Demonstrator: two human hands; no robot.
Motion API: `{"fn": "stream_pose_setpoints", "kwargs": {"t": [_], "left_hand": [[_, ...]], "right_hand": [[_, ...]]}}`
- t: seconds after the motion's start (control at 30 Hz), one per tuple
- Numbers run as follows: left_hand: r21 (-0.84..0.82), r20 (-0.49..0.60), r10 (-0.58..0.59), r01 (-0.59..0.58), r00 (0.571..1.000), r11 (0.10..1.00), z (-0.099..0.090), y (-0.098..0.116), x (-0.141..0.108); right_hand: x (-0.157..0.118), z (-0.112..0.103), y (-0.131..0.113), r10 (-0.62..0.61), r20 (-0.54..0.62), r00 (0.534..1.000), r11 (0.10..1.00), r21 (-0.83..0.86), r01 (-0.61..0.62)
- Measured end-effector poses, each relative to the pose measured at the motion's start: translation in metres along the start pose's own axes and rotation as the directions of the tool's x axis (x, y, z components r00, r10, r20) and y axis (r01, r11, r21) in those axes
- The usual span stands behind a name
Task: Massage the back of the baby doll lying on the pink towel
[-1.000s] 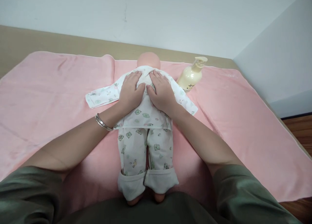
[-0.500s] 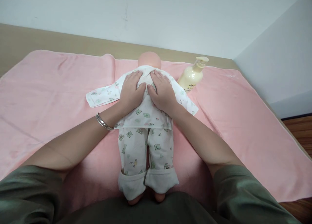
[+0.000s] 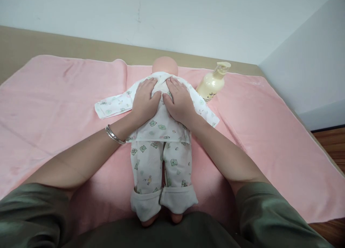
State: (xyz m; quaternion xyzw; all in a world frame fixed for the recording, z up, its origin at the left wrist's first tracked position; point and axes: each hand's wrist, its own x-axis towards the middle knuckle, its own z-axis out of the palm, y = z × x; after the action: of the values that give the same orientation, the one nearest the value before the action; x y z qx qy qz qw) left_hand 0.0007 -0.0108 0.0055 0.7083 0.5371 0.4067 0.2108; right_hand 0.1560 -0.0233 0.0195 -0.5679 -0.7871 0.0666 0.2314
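Observation:
A baby doll [image 3: 161,127] in white pyjamas printed with small green animals lies face down, its bald head [image 3: 165,65] away from me and its feet close to my body. Flat on the left side of its upper back rests my left hand [image 3: 147,99], fingers stretched towards the head. My right hand [image 3: 178,100] lies the same way on the right side, thumb near the other thumb. Both hands are open and hold nothing. The doll's sleeves spread out to the sides, and its trouser cuffs are turned up. Its face is hidden.
A pink blanket [image 3: 67,93] covers the tabletop under the doll. To the right of the doll's head, a cream pump bottle [image 3: 211,83] leans or stands tilted in view. Behind the tan table edge [image 3: 81,43] rises a white wall [image 3: 172,21]. Wooden floor shows at far right.

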Motion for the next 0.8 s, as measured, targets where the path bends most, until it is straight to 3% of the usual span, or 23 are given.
{"fn": "stream_pose_setpoints", "kwargs": {"t": [0.8], "left_hand": [[0.018, 0.008, -0.013, 0.013, 1.000, 1.000, 0.0007, 0.0017, 0.0004]], "right_hand": [[0.0019, -0.0007, -0.0007, 0.005, 0.028, 1.000, 1.000, -0.004, -0.005]]}}
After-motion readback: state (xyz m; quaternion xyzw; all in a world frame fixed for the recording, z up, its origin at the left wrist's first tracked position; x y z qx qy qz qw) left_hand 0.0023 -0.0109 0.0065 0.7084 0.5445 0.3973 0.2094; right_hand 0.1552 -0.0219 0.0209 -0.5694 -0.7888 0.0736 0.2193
